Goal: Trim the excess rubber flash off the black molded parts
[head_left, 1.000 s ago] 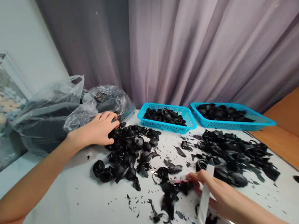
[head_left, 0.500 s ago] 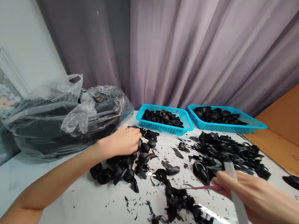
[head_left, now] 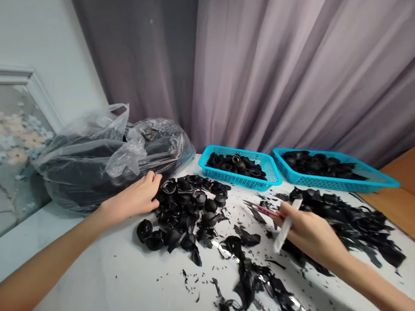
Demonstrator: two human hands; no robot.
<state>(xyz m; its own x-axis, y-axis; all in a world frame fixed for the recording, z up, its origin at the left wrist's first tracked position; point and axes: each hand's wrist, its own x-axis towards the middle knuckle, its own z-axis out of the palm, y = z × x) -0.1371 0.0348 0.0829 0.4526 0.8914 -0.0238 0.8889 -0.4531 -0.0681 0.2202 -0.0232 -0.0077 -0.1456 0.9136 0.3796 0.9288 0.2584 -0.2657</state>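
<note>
My left hand rests at the left edge of a heap of black ribbed rubber-like parts, beside a knotted clear plastic bag. Its thumb stands apart from the bent fingers, and nothing shows between them. My right hand is closed around a slim pink-handled tool with dark pointed tips, perhaps small scissors or tweezers. A flat whitish strip also sticks out of that grip. Below this hand lie black scraps, and the tool tips hover over the white table.
The bulging clear bag full of black material stands at the back left. Two blue baskets hold black parts near the curtain. Torn black pieces and crumbs are strewn over the front middle.
My left hand has drawn back leftward from on top of the heap to its edge. My right hand has moved up and left with its tools. The view has shifted slightly left.
</note>
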